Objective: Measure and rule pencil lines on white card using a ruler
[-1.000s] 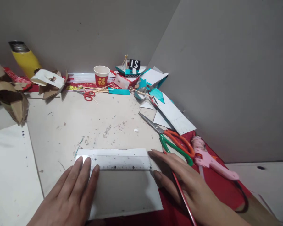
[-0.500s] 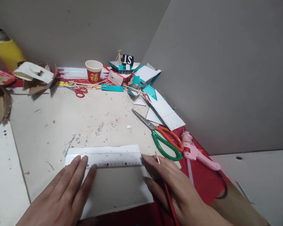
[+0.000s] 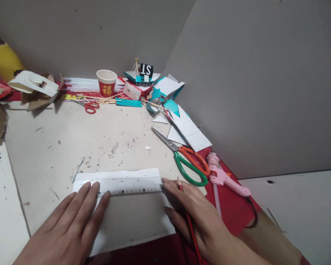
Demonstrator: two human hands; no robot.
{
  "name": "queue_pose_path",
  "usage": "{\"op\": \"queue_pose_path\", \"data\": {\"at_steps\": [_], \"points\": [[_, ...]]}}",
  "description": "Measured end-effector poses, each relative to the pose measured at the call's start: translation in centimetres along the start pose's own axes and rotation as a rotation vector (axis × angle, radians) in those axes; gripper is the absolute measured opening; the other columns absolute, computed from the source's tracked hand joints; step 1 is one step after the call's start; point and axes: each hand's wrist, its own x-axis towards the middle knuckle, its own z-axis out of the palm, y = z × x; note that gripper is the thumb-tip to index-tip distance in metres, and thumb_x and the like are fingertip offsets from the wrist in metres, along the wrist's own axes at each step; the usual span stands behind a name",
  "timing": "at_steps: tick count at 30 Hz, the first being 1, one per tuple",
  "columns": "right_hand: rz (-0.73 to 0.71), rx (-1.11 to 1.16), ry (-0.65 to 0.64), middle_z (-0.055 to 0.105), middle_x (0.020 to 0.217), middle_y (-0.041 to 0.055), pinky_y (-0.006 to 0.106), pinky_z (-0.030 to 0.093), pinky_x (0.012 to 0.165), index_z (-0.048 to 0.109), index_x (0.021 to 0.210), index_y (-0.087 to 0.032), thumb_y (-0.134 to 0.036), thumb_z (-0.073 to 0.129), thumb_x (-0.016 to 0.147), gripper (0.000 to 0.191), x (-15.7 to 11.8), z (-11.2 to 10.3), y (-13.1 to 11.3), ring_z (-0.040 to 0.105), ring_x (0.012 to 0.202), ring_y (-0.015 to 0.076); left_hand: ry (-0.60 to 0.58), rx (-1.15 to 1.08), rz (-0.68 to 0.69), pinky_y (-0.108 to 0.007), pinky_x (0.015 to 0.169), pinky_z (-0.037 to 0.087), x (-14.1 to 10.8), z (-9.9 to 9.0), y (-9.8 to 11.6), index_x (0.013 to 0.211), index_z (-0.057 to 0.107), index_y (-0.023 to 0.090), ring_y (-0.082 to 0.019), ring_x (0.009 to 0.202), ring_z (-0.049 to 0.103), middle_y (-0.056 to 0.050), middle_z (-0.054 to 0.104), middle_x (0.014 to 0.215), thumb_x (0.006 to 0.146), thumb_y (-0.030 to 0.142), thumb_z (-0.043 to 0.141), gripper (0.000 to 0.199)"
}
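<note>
A clear ruler (image 3: 132, 186) lies across a white card (image 3: 138, 221) near the front of the table, close to the card's far edge. My left hand (image 3: 68, 224) is laid flat with fingers outstretched, the tips pressing on the ruler's left part. At the ruler's right end rests my right hand (image 3: 201, 221), its fingertips touching the ruler and the card's edge. A red pencil (image 3: 191, 228) is held in that hand, its sharpened tip pointing up and away from the card.
Large scissors (image 3: 191, 165) with green and orange handles and a pink glue gun (image 3: 223, 178) lie right. Farther back are a paper cup (image 3: 107, 84), small red scissors (image 3: 91, 107), thin sticks, a paper boat (image 3: 140, 76) and card scraps (image 3: 190, 127). A yellow bottle (image 3: 4, 57) stands back left.
The whole view has shifted slightly, so things appear a little farther left. Both hands, the ruler and the pencil keep much the same places relative to the card.
</note>
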Motion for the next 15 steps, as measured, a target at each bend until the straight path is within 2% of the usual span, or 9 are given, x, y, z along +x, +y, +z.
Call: {"op": "queue_pose_path", "data": {"at_steps": [6, 15], "points": [[-0.025, -0.03, -0.054, 0.062, 0.128, 0.0127, 0.043, 0.049, 0.097, 0.039, 0.143, -0.018, -0.013, 0.051, 0.091, 0.054, 0.9, -0.3, 0.0, 0.055, 0.12, 0.0251, 0.008, 0.024, 0.002, -0.045, 0.117, 0.011, 0.3, 0.0, -0.1, 0.148, 0.034, 0.01, -0.036, 0.142, 0.029, -0.022, 0.038, 0.152, 0.083, 0.059, 0.055, 0.084], [-0.009, -0.017, -0.124, 0.061, 0.126, 0.0139, 0.048, 0.048, 0.099, 0.035, 0.146, -0.018, -0.013, 0.05, 0.093, 0.056, 1.3, -0.2, 0.6, 0.052, 0.123, 0.0275, -0.024, 0.018, -0.014, -0.048, 0.114, 0.014, 0.0, 0.2, 0.0, 0.151, 0.029, 0.013, -0.037, 0.142, 0.028, -0.022, 0.034, 0.155, 0.082, 0.06, 0.055, 0.087]]}}
